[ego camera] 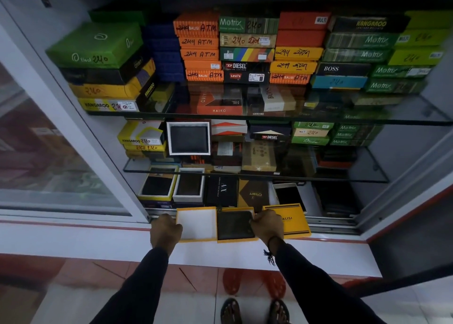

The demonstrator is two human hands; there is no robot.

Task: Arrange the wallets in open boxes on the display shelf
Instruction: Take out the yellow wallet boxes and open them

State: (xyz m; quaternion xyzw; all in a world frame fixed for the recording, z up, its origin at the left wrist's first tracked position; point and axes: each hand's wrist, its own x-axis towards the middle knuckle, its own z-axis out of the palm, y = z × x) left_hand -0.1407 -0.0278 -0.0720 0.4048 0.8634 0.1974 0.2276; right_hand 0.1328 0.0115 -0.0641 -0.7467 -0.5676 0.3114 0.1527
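Note:
On the white ledge at the cabinet's front lies an open yellow box (197, 224) with a white inside. My left hand (166, 230) grips its left edge. Right beside it sits a second yellow box holding a dark wallet (234, 224). My right hand (267, 225) is closed on that wallet's right edge. A yellow Balisi lid (293, 219) lies flat to the right, partly under my right hand. On the bottom shelf behind stand two open boxes with dark wallets, one yellow (158, 185) and one white (189, 185). Another white open box (188, 138) leans upright on the middle shelf.
Glass shelves (269, 117) carry stacks of closed wallet boxes in orange, green, yellow and black. A sliding glass door (49, 139) covers the left side. Black AX (221, 191) and brown boxes sit on the bottom shelf. Two sandalled feet show on the tiled floor below.

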